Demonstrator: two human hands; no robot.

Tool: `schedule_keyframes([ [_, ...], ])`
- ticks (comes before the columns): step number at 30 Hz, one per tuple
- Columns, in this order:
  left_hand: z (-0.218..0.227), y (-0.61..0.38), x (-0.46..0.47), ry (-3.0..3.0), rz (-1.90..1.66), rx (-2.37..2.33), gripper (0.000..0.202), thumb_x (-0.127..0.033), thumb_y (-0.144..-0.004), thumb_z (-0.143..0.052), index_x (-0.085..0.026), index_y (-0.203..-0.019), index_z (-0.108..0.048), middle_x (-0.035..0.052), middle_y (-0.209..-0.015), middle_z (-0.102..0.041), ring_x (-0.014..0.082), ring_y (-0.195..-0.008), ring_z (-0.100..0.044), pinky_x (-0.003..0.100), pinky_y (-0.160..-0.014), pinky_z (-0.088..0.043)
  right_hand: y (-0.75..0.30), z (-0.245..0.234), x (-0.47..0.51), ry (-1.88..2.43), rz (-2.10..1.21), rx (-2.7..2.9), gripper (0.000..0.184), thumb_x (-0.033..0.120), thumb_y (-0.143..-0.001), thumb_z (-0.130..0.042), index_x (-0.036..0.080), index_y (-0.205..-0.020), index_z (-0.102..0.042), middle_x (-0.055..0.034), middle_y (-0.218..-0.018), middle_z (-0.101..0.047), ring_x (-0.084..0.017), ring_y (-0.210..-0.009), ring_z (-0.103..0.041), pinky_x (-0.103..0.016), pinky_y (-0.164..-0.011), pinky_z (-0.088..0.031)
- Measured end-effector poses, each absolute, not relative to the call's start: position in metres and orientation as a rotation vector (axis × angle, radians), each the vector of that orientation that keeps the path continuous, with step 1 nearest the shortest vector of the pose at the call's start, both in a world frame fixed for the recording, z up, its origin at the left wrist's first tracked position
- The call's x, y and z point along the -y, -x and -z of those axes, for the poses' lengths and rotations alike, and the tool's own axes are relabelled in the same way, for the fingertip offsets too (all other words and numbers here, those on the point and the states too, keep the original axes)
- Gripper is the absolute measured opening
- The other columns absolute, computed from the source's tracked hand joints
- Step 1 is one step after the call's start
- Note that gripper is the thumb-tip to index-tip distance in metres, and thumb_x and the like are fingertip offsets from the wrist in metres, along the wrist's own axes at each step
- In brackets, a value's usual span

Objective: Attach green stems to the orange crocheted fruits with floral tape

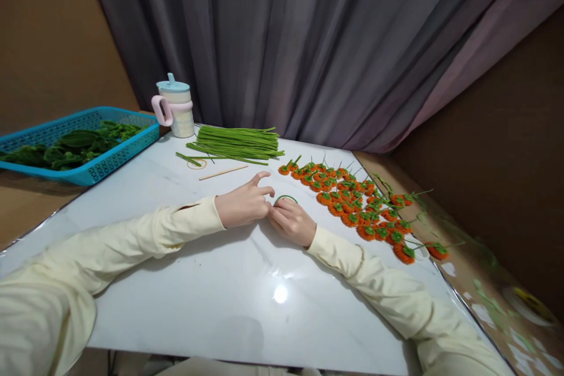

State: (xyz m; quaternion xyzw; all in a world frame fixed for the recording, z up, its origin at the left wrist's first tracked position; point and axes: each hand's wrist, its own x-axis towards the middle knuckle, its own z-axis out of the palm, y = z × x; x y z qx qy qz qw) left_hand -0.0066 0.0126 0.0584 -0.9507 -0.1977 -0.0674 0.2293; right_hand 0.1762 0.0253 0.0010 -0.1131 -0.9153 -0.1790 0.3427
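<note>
Near the middle of the white table (247,282), my left hand (244,204) and my right hand (294,223) meet at the fingertips. On the left hand, the upper fingers stick out and curve, while the lower ones pinch close to the right hand. The right hand's fingers are curled and pressed together. What lies between the fingertips is too small or hidden to name. A green-edged ring (287,197) shows just behind the right hand, partly covered by it. Several orange fuzzy flower heads with green centres and thin stems (350,219) lie right of the hands.
Beyond the hands lie a bundle of green fuzzy stems (238,144), a thin wooden stick (224,173) and a tan loop (197,164). A lidded cup (181,120) stands at the back left beside a blue basket (94,171) of green leaves. Paper scraps (483,314) lie at right.
</note>
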Motion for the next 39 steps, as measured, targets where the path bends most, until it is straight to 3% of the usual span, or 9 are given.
schedule_keyframes([
  [11,-0.0641,0.0069,-0.0115,2.680,0.064,0.464,0.025,-0.001,-0.074,-0.053,-0.017,-0.058,-0.062,0.0015,-0.060,-0.063,0.0177,-0.083,-0.057,0.053,-0.108,-0.010,-0.1761,-0.0011,-0.0269,0.243,0.477,2.346,0.018,0.008,-0.092,-0.039,0.009,-0.086,-0.056,-0.0082,-0.066,-0.059,-0.019,-0.068,-0.050,-0.031,-0.061,-0.042],
  [18,-0.0658,0.0101,-0.0121,2.642,0.091,0.494,0.022,-0.002,-0.077,-0.054,-0.016,-0.063,-0.063,0.0035,-0.067,-0.065,0.0181,-0.093,-0.056,0.054,-0.109,-0.006,-0.1775,-0.0025,-0.0267,0.266,0.480,2.329,0.013,0.007,-0.092,-0.042,0.008,-0.098,-0.053,-0.0084,-0.071,-0.061,-0.018,-0.065,-0.049,-0.031,-0.057,-0.041],
  [30,-0.0616,0.0111,-0.0134,2.642,0.263,0.565,0.019,-0.012,-0.080,-0.059,-0.019,-0.062,-0.063,0.0008,-0.063,-0.066,0.0202,-0.105,-0.054,0.051,-0.111,-0.001,-0.1781,0.0000,-0.0277,0.239,0.502,2.327,0.011,0.006,-0.092,-0.042,0.007,-0.094,-0.053,-0.0031,-0.059,-0.051,-0.017,-0.060,-0.048,-0.030,-0.056,-0.039],
  [39,-0.0672,0.0099,-0.0100,2.663,0.221,0.660,0.021,0.000,-0.067,-0.055,-0.018,-0.062,-0.063,0.0037,-0.067,-0.068,0.0236,-0.114,-0.049,0.054,-0.109,-0.002,-0.1776,-0.0034,-0.0244,0.359,0.410,2.324,0.012,0.011,-0.092,-0.045,0.009,-0.089,-0.057,-0.0051,-0.063,-0.053,-0.016,-0.064,-0.049,-0.026,-0.058,-0.040],
])
